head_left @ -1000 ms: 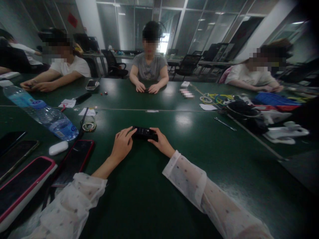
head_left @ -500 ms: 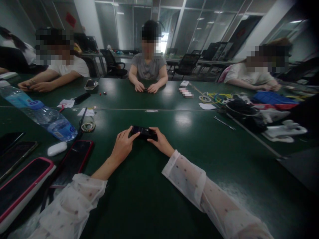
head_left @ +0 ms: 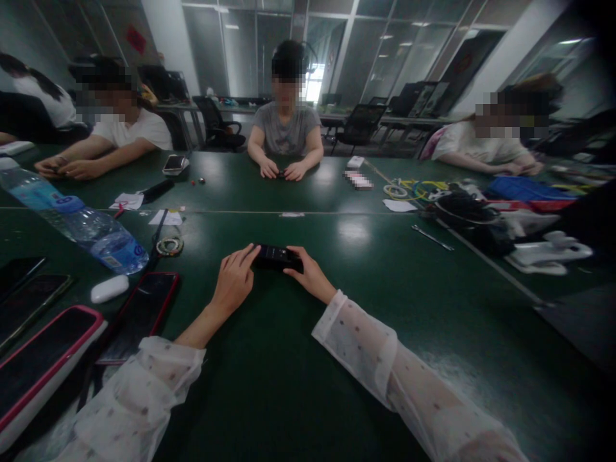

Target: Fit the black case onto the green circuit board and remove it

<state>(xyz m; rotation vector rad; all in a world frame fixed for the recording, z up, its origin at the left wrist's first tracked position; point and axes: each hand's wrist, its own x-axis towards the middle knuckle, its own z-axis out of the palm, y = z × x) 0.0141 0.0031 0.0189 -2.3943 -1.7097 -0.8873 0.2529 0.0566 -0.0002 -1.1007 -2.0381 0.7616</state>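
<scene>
Small black device point(head_left: 276, 256), boxy with a glossy dark screen and faint light marks, sits between the hands at mid-surface. Left hand point(head_left: 235, 277): fingers at its left end, index over the edge, thumb hard to make out. Right hand point(head_left: 310, 273): pinches the right end, thumb on the near side, fingers at the far side. Sleeves sheer white, dark dots, bunched on the left forearm. Surface point(head_left: 375, 308): dark green, smooth, semi-gloss, overhead glare patches, thin seam running across. Left side: clear plastic bottle point(head_left: 79, 221) lying on a slant, blue cap and label; white rounded case point(head_left: 110, 289), smooth; red-edged phone point(head_left: 139, 314) just beside it; thick pink-rimmed phone point(head_left: 45, 362) nearer the camera. Beaded bracelet point(head_left: 169, 246) past the case, ring-shaped. Right side: thin metallic rod point(head_left: 432, 237) lying diagonally; farther right, a pile of looped yellow cable point(head_left: 423, 187), blue tray point(head_left: 527, 190) and glossy white molded part point(head_left: 551, 253). Room: three people seated along the far side, middle one in grey T-shirt point(head_left: 287, 128), hands on a small dark item. Behind: black mesh chairs, monitors, framed glass partitions. Light is dim.
</scene>
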